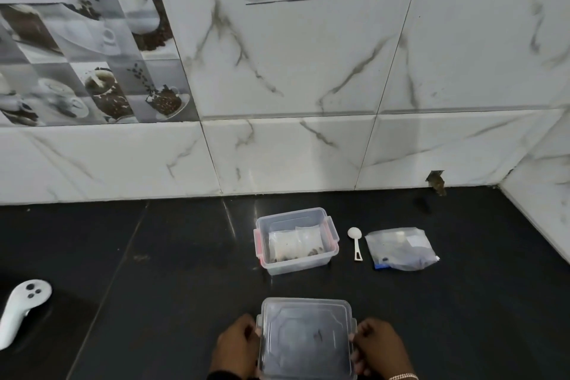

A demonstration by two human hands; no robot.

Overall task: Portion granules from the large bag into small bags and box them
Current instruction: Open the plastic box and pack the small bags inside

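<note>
I hold the clear lid (305,339) close in front, my left hand (237,345) and right hand (381,345) curled onto its side edges, with the open box (296,265) of small bags (294,244) farther back on the black counter (154,256).

The clear plastic box (294,266) with pink latches stood open on the black desk (154,256). Two small bags (296,245) lay flat inside it, side by side, with dark granules gathered at their near ends. Just to its right lay the white scoop (355,242), handle pointing toward me. Beyond that lay the large bag (401,248), flat and slack. The lid (305,339), clear like the box, was nearer me, my left hand (236,348) and right hand (381,348) gripping its side edges.
</note>
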